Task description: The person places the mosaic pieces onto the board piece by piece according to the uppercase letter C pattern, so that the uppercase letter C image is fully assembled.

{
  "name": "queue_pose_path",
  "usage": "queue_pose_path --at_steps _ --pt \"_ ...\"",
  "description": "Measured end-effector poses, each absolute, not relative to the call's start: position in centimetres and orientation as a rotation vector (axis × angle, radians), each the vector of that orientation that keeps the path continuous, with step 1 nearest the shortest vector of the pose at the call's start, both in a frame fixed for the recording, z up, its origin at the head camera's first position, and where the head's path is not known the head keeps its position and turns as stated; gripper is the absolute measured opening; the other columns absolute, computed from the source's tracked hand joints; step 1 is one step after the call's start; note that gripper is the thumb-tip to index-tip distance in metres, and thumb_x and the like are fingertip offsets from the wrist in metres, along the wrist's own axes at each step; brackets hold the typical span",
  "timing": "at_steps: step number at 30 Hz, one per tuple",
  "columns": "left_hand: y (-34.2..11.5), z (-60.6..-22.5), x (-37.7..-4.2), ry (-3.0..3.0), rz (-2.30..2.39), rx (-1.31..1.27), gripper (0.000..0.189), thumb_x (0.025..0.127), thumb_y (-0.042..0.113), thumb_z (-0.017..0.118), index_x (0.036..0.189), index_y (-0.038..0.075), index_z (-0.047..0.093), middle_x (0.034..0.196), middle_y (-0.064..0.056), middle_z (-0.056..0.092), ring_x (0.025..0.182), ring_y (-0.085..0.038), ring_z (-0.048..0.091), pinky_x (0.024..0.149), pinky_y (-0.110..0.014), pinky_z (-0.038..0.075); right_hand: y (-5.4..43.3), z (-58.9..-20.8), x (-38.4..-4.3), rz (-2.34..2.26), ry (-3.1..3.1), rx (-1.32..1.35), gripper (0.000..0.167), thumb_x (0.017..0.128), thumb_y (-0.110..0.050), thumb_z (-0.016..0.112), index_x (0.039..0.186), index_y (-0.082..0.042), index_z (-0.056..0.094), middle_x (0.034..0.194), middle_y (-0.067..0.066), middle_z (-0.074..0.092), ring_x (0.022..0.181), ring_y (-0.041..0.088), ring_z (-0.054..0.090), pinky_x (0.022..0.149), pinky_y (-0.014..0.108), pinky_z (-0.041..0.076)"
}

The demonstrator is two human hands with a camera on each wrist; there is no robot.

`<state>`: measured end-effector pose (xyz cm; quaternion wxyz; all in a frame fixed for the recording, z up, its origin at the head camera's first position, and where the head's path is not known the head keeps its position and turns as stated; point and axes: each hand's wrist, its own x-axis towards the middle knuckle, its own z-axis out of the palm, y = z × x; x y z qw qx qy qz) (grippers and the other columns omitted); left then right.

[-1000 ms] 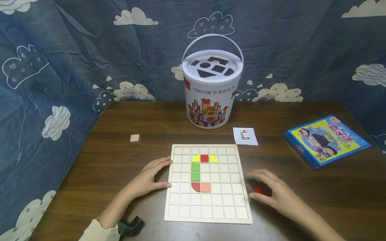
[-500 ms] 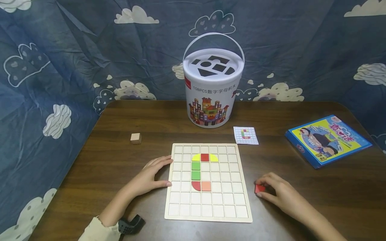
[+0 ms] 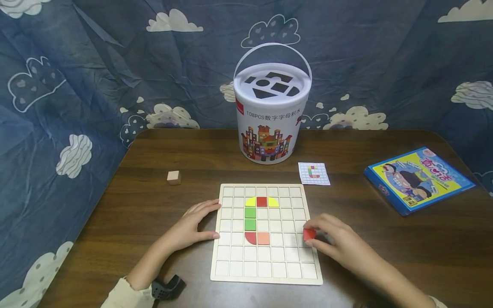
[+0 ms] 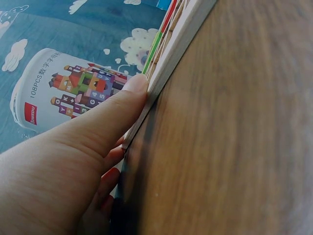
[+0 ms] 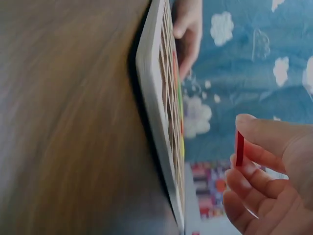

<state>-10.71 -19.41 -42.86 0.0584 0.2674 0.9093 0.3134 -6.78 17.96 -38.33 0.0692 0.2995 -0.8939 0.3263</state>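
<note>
My right hand (image 3: 339,241) pinches a thin red square tile (image 3: 309,234) between thumb and fingers, over the right edge of the wooden grid board (image 3: 265,269). In the right wrist view the red tile (image 5: 239,148) shows edge-on, raised off the board. My left hand (image 3: 194,226) rests against the board's left edge, thumb and fingers touching it and extended. Set in the grid are yellow quarter-rounds (image 3: 273,202), a red square (image 3: 261,202), green squares (image 3: 250,224), a red quarter-round (image 3: 250,238) and a salmon square (image 3: 263,238).
Behind the board lies a small pattern card (image 3: 314,173). A white lidded bucket (image 3: 269,111) stands at the back. At right is a blue and yellow box (image 3: 420,182); at left, a small wooden cube (image 3: 173,177). A black strap (image 3: 168,288) is by the left wrist.
The right hand reached the red tile on the table, pinched it, lifted it and carried it left over the board's edge. The left hand has kept its place.
</note>
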Motion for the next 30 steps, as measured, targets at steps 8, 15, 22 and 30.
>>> queue_pose_path --at_steps 8,15,22,30 --pt "-19.4 -42.9 -10.8 2.753 0.954 0.814 0.073 0.075 0.048 0.067 0.135 0.015 0.041 0.141 0.0 0.034 0.129 -0.022 0.026 0.102 -0.047 0.019 14.9 -39.8 -7.3 1.06 -2.745 0.981 0.021 0.077 -0.018 0.072 0.096 -0.013 0.065 0.094 -0.012 0.056 0.084 0.005 0.052 0.074 0.026 0.048" --pt "-19.5 -42.9 -10.7 2.757 0.951 0.815 0.074 0.074 0.052 0.065 0.135 0.015 0.041 0.141 0.001 0.033 0.129 -0.022 0.026 0.102 -0.048 0.02 13.3 -41.0 -7.7 1.028 -2.806 0.979 0.021 0.077 -0.021 0.072 0.096 -0.015 0.065 0.093 -0.012 0.055 0.084 0.005 0.049 0.075 0.026 0.045" --pt "-19.4 -42.9 -10.6 2.756 0.95 0.801 0.074 0.074 0.051 0.066 0.135 0.017 0.04 0.142 0.002 0.032 0.129 -0.023 0.025 0.102 -0.048 0.02 12.8 -41.3 -7.8 0.973 -2.807 0.977 0.023 0.076 -0.023 0.072 0.096 -0.016 0.066 0.094 -0.014 0.055 0.088 0.004 0.049 0.076 0.028 0.044" --pt "-19.4 -42.8 -10.7 2.755 0.946 0.794 0.074 0.074 0.05 0.066 0.135 0.016 0.04 0.142 0.001 0.032 0.129 -0.023 0.025 0.102 -0.048 0.019 12.7 -41.4 -8.0 0.996 -2.782 0.973 0.015 0.077 -0.017 0.07 0.092 -0.018 0.067 0.09 -0.013 0.055 0.083 0.004 0.048 0.072 0.025 0.043"
